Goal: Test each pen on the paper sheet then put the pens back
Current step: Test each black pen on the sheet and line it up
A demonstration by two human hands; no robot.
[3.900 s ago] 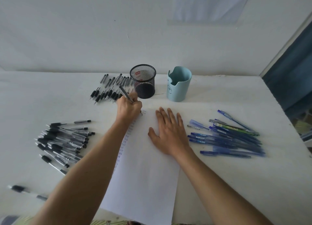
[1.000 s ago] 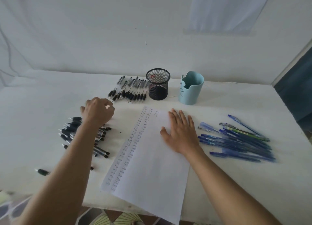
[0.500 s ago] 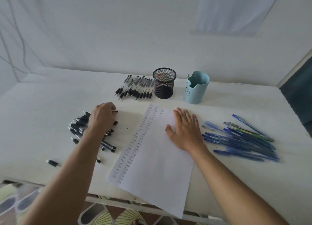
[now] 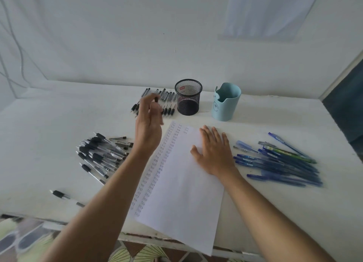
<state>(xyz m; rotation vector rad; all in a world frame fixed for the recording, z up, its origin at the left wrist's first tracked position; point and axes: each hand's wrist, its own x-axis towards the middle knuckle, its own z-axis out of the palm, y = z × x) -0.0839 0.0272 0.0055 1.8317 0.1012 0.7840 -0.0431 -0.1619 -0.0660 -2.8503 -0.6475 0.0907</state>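
Note:
A white paper sheet [image 4: 182,183] with columns of small written marks lies on the table [image 4: 49,124]. My right hand [image 4: 214,153] rests flat and open on its upper right part. My left hand [image 4: 149,122] is raised and blurred above the sheet's top left corner, its fingers pinching a black pen [image 4: 156,99] of which only the dark end shows. A heap of black pens [image 4: 102,155] lies to the left of the sheet. Behind my left hand is a neat row of black pens [image 4: 167,102]. Blue pens [image 4: 279,161] lie in a pile to the right.
A black mesh cup [image 4: 188,98] and a light blue holder [image 4: 225,104] stand behind the sheet. One stray black pen [image 4: 59,194] lies near the table's front left edge. A wall closes the far side.
My left hand has left the heap of black pens and risen toward the far row, taking a pen with it. My right hand stays flat on the sheet.

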